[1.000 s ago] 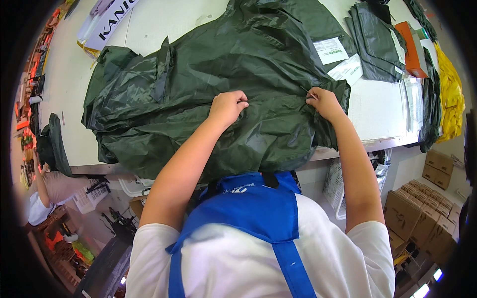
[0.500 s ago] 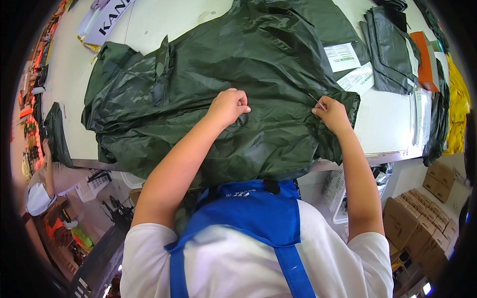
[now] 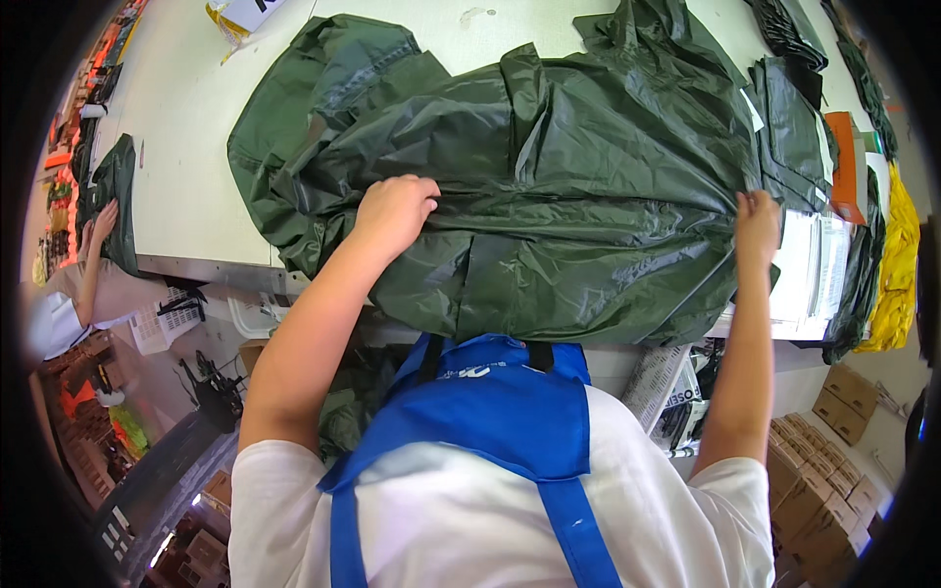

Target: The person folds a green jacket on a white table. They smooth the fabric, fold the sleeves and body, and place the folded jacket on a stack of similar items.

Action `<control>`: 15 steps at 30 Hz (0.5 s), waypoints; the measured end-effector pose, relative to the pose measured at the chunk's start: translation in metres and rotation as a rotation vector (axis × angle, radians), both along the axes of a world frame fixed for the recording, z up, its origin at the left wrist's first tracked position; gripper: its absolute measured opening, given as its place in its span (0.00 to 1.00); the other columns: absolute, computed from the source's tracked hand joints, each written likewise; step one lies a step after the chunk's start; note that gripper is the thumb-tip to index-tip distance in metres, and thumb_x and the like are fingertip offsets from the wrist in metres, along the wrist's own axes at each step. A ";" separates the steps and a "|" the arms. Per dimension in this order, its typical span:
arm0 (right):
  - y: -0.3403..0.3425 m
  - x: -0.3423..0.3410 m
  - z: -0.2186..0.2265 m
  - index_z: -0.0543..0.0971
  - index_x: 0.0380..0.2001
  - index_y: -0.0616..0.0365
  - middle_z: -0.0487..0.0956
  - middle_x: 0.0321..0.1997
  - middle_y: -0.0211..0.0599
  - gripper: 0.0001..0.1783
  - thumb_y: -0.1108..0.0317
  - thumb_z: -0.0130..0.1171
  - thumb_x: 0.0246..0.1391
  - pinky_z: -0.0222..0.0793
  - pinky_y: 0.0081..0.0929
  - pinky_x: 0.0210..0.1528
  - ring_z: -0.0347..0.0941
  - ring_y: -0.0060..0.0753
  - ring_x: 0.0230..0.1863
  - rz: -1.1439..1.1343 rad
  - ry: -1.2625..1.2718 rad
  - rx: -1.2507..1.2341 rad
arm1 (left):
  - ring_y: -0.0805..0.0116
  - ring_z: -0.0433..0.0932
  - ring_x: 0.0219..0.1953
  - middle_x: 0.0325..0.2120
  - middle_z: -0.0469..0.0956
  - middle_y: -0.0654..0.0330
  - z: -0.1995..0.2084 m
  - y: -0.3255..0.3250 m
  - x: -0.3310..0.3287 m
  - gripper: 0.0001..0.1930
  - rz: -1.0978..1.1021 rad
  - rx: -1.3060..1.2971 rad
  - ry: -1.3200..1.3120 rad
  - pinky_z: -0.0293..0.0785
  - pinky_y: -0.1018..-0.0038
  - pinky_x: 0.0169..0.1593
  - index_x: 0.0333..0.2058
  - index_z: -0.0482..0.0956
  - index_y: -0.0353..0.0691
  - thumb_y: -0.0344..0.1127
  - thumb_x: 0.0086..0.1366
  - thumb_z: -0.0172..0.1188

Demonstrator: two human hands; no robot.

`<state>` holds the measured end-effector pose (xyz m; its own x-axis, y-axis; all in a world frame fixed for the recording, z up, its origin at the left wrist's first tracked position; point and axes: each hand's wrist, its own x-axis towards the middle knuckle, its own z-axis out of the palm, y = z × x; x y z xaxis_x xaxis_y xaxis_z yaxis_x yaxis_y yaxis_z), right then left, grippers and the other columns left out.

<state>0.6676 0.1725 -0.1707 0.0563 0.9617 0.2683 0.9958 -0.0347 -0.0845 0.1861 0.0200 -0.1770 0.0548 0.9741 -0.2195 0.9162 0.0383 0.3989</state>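
A dark green, shiny waterproof garment lies crumpled across the table in front of me, its near edge hanging toward my apron. A long seam or fold runs across it between my hands. My left hand is closed with curled fingers on this fold, left of the middle. At the garment's right end my right hand pinches the fabric and holds the fold taut. Whether a thin tool is also in my right fingers cannot be made out.
Folded dark green garments lie at the right, by an orange box and a yellow bundle. The white table has a metal front edge. Cardboard boxes stand low right. Another person's hand touches green fabric at far left.
The garment has shifted right and been pulled straighter along its fold. My right hand has moved right, my left slightly left. The thin tool seen earlier in my right hand no longer shows.
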 end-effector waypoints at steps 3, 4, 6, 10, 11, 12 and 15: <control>-0.055 -0.113 0.003 0.80 0.38 0.55 0.80 0.40 0.41 0.10 0.68 0.56 0.52 0.72 0.32 0.45 0.77 0.41 0.40 0.354 0.542 -0.452 | 0.50 0.76 0.37 0.31 0.78 0.54 -0.002 -0.006 -0.008 0.08 0.066 0.008 -0.041 0.72 0.60 0.40 0.35 0.79 0.41 0.34 0.57 0.59; -0.068 -0.139 -0.014 0.80 0.38 0.56 0.80 0.41 0.41 0.11 0.67 0.57 0.51 0.72 0.33 0.45 0.77 0.45 0.40 0.582 0.537 -0.510 | 0.51 0.77 0.36 0.32 0.78 0.55 -0.002 -0.006 -0.011 0.06 0.080 -0.014 0.018 0.73 0.58 0.40 0.33 0.80 0.42 0.34 0.57 0.58; -0.085 -0.186 -0.032 0.80 0.38 0.54 0.79 0.40 0.42 0.12 0.65 0.60 0.50 0.72 0.36 0.44 0.76 0.48 0.41 0.620 0.545 -0.550 | 0.51 0.77 0.37 0.30 0.78 0.54 -0.001 -0.010 -0.018 0.07 0.079 -0.026 0.028 0.73 0.59 0.40 0.33 0.79 0.41 0.34 0.57 0.60; -0.069 -0.213 -0.049 0.81 0.35 0.53 0.80 0.38 0.42 0.12 0.62 0.62 0.48 0.71 0.37 0.42 0.76 0.46 0.39 0.485 0.478 -0.627 | 0.52 0.77 0.37 0.30 0.79 0.53 -0.014 -0.007 -0.039 0.07 0.219 -0.121 -0.191 0.72 0.61 0.39 0.33 0.79 0.40 0.35 0.55 0.61; -0.065 -0.214 -0.050 0.81 0.34 0.54 0.80 0.37 0.42 0.12 0.61 0.63 0.47 0.71 0.37 0.41 0.76 0.46 0.38 0.494 0.512 -0.664 | 0.53 0.77 0.37 0.30 0.79 0.53 -0.018 -0.005 -0.043 0.07 0.206 -0.094 -0.164 0.72 0.61 0.38 0.33 0.79 0.40 0.35 0.55 0.61; -0.062 -0.213 -0.051 0.81 0.33 0.54 0.80 0.36 0.43 0.12 0.60 0.63 0.46 0.71 0.37 0.41 0.76 0.46 0.38 0.503 0.541 -0.705 | 0.53 0.77 0.36 0.31 0.79 0.53 -0.025 -0.003 -0.044 0.07 0.195 -0.071 -0.141 0.72 0.61 0.38 0.32 0.79 0.40 0.34 0.55 0.61; -0.057 -0.216 -0.046 0.81 0.31 0.56 0.80 0.33 0.43 0.16 0.56 0.66 0.43 0.71 0.36 0.40 0.76 0.46 0.37 0.465 0.584 -0.803 | 0.53 0.78 0.35 0.30 0.79 0.54 -0.033 0.002 -0.044 0.08 0.216 -0.069 -0.107 0.72 0.61 0.37 0.32 0.79 0.40 0.35 0.53 0.62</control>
